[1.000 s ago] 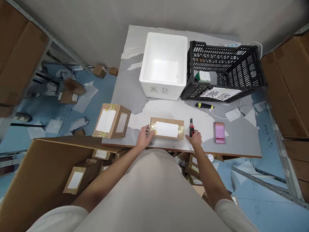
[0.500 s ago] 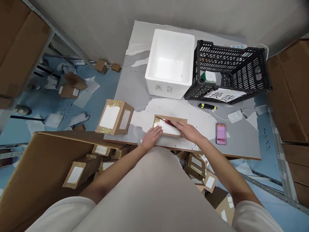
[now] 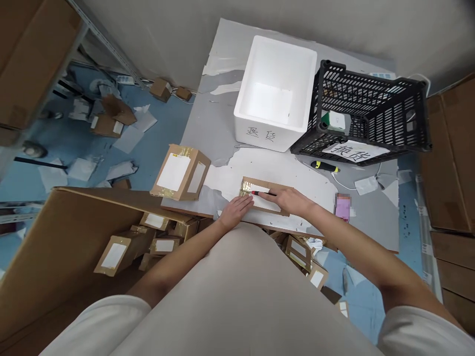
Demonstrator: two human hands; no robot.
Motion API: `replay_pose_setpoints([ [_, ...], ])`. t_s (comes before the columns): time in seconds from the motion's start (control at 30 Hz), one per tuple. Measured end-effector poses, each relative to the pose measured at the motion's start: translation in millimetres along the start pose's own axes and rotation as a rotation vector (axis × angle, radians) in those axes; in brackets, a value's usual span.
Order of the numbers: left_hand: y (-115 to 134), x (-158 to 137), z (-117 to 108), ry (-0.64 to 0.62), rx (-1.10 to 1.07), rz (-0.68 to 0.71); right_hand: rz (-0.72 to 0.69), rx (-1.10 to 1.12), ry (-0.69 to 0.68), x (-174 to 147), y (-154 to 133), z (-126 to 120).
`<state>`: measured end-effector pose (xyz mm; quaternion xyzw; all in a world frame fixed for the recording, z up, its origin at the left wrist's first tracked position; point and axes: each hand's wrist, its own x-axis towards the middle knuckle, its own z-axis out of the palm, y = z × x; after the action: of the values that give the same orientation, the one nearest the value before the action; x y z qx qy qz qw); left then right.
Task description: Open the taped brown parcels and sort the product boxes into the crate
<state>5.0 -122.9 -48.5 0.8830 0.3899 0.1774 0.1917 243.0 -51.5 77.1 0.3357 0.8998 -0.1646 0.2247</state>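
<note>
tabletop cartons (image 3: 265, 203) (image 3: 181, 173) 2 | red cutter (image 3: 264, 193) 1 | crate (image 3: 399, 121) 1 | foam box (image 3: 279, 140) 1

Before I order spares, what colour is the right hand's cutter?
The cutter is red and black (head view).

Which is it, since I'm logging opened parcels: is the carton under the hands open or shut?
Shut: no flap of the cardboard carton stands raised. Whether its tape is cut, I cannot tell.

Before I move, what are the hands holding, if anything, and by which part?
The right hand holds a slim red-and-black utility knife by its handle. The left hand grips nothing; it touches the brown rectangular cardboard box.
</note>
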Motion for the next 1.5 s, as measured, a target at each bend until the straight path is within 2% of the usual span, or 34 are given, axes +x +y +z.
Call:
replay_pose_setpoints([
  [0.33,-7,-4,4,-0.013,-0.038,0.001,0.067,-0.061,-0.034,-3,-18,0],
  [0.63,-6,-5,7,-0.008,-0.098,-0.045,0.095,-0.053,-0.028,-19,-3,24],
  [0.8,-8,-5,6,-0.020,-0.070,-0.024,0.106,-0.036,-0.044,-25,-6,16],
  [0.9,-8,-7,7,-0.020,-0.066,-0.038,0.181,-0.030,-0.054,-47,-1,14],
  [1.0,-5,-8,9,-0.013,-0.061,-0.064,0.258,-0.038,-0.045,-86,12,26],
  [1.13,-3,-7,12,0.003,-0.062,-0.078,0.295,-0.051,0.024,-133,29,49],
  [1.33,-4,-4,5,-0.017,-0.044,-0.068,0.358,0.028,0.123,-177,37,72],
  [1.4,-1,-3,-2,-0.038,-0.035,-0.067,0.449,0.148,0.208,-186,33,84],
  [1.5,8,8,-16,-0.074,-0.018,-0.095,0.623,0.522,0.449,-181,17,111],
])
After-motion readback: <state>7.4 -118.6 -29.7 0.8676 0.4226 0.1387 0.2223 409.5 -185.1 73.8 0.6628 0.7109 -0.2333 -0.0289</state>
